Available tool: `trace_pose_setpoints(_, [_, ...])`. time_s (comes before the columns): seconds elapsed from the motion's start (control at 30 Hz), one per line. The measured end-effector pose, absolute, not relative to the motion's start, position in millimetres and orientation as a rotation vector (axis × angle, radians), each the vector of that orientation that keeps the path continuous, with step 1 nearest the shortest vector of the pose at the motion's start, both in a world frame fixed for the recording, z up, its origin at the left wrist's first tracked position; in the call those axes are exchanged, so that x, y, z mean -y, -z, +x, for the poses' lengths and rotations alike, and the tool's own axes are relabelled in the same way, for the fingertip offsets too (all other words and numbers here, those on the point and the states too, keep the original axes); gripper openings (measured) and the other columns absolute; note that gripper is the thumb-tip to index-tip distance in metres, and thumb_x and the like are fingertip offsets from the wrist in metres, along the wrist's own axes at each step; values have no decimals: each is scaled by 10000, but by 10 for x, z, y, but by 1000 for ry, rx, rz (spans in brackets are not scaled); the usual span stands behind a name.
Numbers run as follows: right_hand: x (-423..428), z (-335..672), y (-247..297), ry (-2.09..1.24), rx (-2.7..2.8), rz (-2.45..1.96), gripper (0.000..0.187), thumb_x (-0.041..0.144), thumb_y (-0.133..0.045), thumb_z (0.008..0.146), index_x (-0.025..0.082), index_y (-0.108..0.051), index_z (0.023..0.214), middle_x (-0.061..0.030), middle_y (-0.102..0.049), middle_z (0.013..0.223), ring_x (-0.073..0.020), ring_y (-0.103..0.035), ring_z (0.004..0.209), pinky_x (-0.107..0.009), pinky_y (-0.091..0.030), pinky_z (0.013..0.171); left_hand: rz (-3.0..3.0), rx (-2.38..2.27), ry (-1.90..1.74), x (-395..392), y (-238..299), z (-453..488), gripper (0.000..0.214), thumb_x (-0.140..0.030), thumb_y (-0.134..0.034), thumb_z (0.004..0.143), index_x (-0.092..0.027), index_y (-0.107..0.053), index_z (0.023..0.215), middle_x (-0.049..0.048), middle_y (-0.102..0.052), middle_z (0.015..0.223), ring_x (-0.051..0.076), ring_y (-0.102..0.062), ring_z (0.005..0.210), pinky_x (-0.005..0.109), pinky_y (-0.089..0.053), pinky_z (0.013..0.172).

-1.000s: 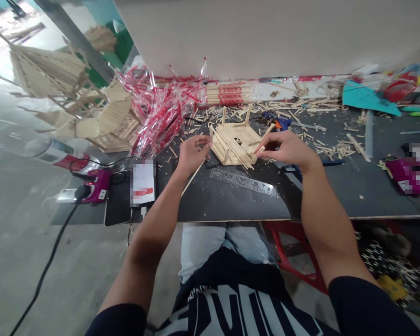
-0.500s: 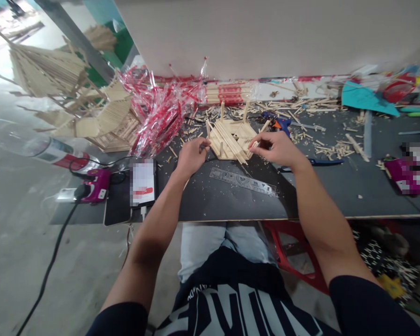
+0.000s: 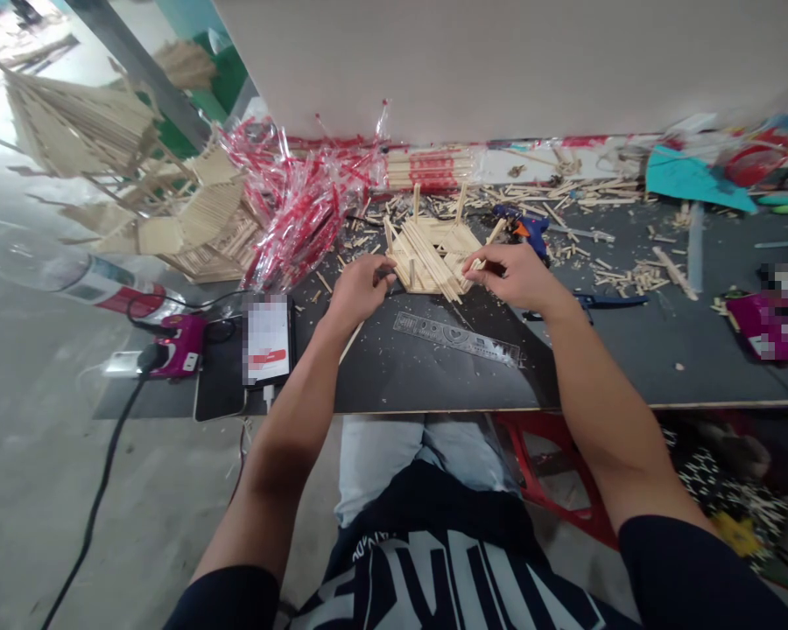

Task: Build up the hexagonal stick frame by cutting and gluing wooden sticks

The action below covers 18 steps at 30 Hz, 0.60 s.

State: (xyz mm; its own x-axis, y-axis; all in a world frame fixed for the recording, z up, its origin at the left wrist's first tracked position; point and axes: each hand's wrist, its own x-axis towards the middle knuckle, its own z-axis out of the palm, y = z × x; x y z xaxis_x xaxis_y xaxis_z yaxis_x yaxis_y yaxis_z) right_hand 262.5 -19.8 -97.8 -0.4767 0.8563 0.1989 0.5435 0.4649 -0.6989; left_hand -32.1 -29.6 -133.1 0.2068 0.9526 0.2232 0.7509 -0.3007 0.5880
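Note:
A small six-sided platform of pale wooden sticks [image 3: 460, 238], with short posts standing up from it, lies in front of me on the dark tabletop. Several sticks [image 3: 426, 254] lie slantwise across its top. My left hand [image 3: 360, 289] pinches at the platform's left edge, thumb and forefinger close together. At the right edge, my right hand [image 3: 517, 273] pinches with thumb and forefinger, its other fingers curled. The exact contact at the fingertips is too small to make out. A clear plastic ruler [image 3: 456, 337] lies just nearer to me.
A blue glue gun [image 3: 531, 229] and a dark-handled tool [image 3: 610, 302] lie to the right among stick scraps [image 3: 630, 278]. Red-and-clear wrappers [image 3: 302, 210] are heaped at back left. A phone [image 3: 267, 341], purple power strip [image 3: 182, 346] and large stick model [image 3: 197, 210] stand left.
The view has shifted slightly. Both hands stay at the platform's edges, with only a slight change in the fingers and in how the platform lies.

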Motion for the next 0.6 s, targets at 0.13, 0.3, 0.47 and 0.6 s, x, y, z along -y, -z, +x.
trace_pose_setpoints(0.13, [195,2642,965,-762,2195,-1187,296,513,-687,902,228,-765,887,-49,-713,780,-163,-523,618,-348,-426,638,2204,-1428,-793,331,1287,-263,199,-252,-716,867,-205,-734,1059,67,-750,1005,161,-641,744,322,-529,774])
trace_pose_setpoints(0.3, [189,2652,986,-738,2183,-1203,352,581,-697,892,238,-779,892,-66,-752,832,-187,-599,654,-363,-463,656,2259,-1356,-765,376,1262,-206,94,-256,-701,907,-192,-723,973,71,-728,990,173,-658,781,321,-509,785])
trace_pose_setpoints(0.47, [173,2754,967,-692,2174,-1252,356,586,-771,819,234,-773,867,-63,-750,806,-194,-628,631,-381,-484,643,2269,-1372,-727,395,1270,-169,122,-283,-650,952,-185,-721,970,87,-718,973,210,-682,875,334,-496,803])
trace_pose_setpoints(0.6, [206,2918,815,-691,2264,-1338,218,470,-774,832,252,-772,838,-43,-743,752,-195,-634,632,-376,-478,627,2273,-1371,-746,385,1307,-146,148,-316,-638,966,-197,-726,954,87,-724,958,218,-681,888,351,-498,827])
